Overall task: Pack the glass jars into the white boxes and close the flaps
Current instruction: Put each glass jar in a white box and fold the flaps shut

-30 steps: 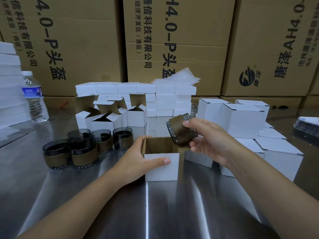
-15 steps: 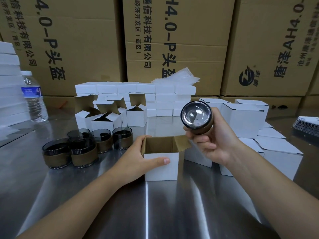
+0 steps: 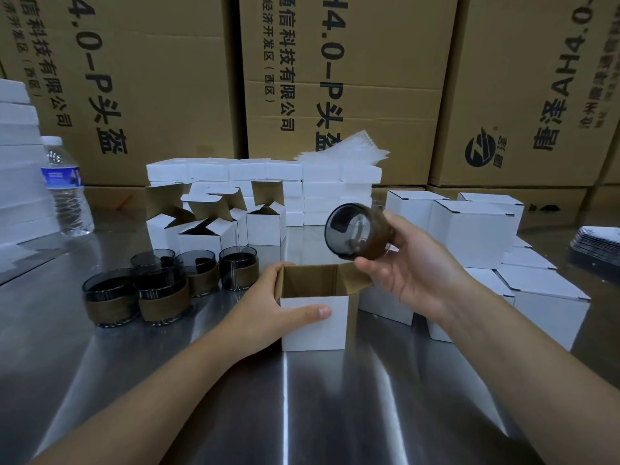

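- Change: the glass jar (image 3: pixel 352 231) has shifted a little left in the right hand (image 3: pixel 419 270) since half a second ago. Its mouth, then square to the viewer, now turns left and near.
- Glass jar: dark glass with a brown band. It is held on its side in the air, just above the far right corner of the open white box (image 3: pixel 313 327), and is not yet inside.
- Right hand: fingers curled round the jar's base and band.
- Left hand (image 3: pixel 268 303): grips the open box's left side, thumb across the near face, fingers over the far left rim.
- Open white box: stands near centre on the bench (image 3: pixel 302 414), flaps up; what shows of the brown interior is empty.
- Loose jars (image 3: pixel 161 300): five, standing on the bench at left, unpacked.
- Erected boxes (image 3: pixel 265 226): a far-left cluster with flaps open.
- Closed boxes (image 3: pixel 469 236): stacked at right, probably already packed.
- Progress: mid-run. This jar still needs inserting and the flaps shutting, and five jars remain.
- Surroundings: a water bottle (image 3: pixel 65 193) at far left, with brown cartons (image 3: pixel 335 78) behind.
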The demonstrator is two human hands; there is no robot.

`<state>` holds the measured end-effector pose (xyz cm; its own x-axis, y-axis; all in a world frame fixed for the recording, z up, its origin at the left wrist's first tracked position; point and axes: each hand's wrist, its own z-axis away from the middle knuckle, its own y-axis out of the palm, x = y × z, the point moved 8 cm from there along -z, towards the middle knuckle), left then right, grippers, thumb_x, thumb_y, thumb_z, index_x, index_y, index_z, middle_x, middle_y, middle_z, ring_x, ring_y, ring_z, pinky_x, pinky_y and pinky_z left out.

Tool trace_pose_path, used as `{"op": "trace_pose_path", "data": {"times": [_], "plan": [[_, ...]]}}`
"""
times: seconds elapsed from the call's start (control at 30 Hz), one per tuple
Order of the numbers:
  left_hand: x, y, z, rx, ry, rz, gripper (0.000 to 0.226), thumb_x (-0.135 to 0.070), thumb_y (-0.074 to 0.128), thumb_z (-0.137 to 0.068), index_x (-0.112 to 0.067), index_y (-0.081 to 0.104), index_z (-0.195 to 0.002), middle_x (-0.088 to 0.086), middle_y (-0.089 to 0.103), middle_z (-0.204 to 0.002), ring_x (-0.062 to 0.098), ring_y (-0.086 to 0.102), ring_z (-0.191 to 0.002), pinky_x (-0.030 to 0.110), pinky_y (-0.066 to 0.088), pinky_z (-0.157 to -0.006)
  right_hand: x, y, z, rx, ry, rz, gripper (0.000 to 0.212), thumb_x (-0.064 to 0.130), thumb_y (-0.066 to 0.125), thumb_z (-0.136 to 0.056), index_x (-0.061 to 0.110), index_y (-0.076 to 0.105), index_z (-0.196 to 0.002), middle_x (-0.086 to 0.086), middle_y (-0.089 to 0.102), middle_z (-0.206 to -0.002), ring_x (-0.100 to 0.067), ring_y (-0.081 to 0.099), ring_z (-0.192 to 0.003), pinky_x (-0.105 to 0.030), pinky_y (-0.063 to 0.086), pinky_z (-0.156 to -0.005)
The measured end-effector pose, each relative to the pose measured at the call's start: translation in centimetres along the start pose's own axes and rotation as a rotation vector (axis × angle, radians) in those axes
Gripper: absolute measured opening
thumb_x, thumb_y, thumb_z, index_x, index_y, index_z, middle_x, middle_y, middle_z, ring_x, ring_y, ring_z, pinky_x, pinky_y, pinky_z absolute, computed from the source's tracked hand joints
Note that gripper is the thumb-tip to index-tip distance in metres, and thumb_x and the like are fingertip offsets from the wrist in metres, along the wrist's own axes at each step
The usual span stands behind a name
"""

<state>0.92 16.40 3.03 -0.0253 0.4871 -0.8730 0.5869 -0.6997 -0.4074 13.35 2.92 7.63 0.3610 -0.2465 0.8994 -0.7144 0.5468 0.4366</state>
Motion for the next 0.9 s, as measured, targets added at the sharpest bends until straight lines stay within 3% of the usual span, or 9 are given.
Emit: {"op": "trace_pose_path", "data": {"times": [0.2,0.37,0.57,0.7,0.9], "plan": [[0.1,0.1,-0.1,0.017,0.001,0.011,0.085,-0.070,0.077,-0.041,-0.043,0.046,-0.115,-0.015,0.062,-0.108,-0.004,0.064,-0.092,0.017,0.053,-0.072,0.9,0.0,0.6,-0.125,-0.156,0.299,0.037,0.049,0.061,-0.085,0.015,0.067,-0.098,-0.005,0.067,-0.085,-0.014,0.057,-0.045,-0.019,0.041,-0.036],[0.2,0.1,-0.1,0.014,0.001,0.020,0.084,-0.070,0.077,-0.042,-0.043,0.046,-0.115,-0.015,0.062,-0.108,-0.003,0.064,-0.093,0.018,0.054,-0.073,1.7,0.2,0.9,-0.170,-0.267,0.423,0.038,0.056,0.060,-0.083,0.019,0.069,-0.087,-0.002,0.048,-0.063,-0.009,0.042,-0.045,-0.023,0.029,-0.044],[0.0,0.2,0.0,0.033,0.005,0.018,0.087,-0.069,0.076,-0.041,-0.042,0.045,-0.117,-0.014,0.059,-0.112,0.005,0.064,-0.097,0.018,0.055,-0.072,1.7,1.0,0.9,-0.090,-0.308,0.470,0.032,0.046,0.055,-0.090,0.017,0.069,-0.088,-0.002,0.057,-0.071,-0.013,0.051,-0.047,-0.024,0.045,-0.047],[0.0,0.1,0.0,0.028,0.010,0.019,0.084,-0.069,0.077,-0.041,-0.043,0.045,-0.114,-0.014,0.060,-0.110,0.001,0.064,-0.094,0.016,0.054,-0.070,2.1,1.3,1.2,-0.071,-0.351,0.441,0.026,0.040,0.056,-0.091,0.018,0.069,-0.086,0.004,0.062,-0.060,-0.016,0.058,-0.046,-0.025,0.053,-0.047],[0.4,0.0,-0.3,0.013,0.010,0.004,0.083,-0.071,0.078,-0.040,-0.044,0.047,-0.112,-0.014,0.062,-0.110,0.003,0.064,-0.097,0.030,0.056,-0.084,2.4,1.6,1.4,-0.038,-0.369,0.430,0.029,0.039,0.067,-0.082,0.010,0.070,-0.083,0.005,0.065,-0.062,-0.019,0.061,-0.050,-0.026,0.055,-0.051]]}}
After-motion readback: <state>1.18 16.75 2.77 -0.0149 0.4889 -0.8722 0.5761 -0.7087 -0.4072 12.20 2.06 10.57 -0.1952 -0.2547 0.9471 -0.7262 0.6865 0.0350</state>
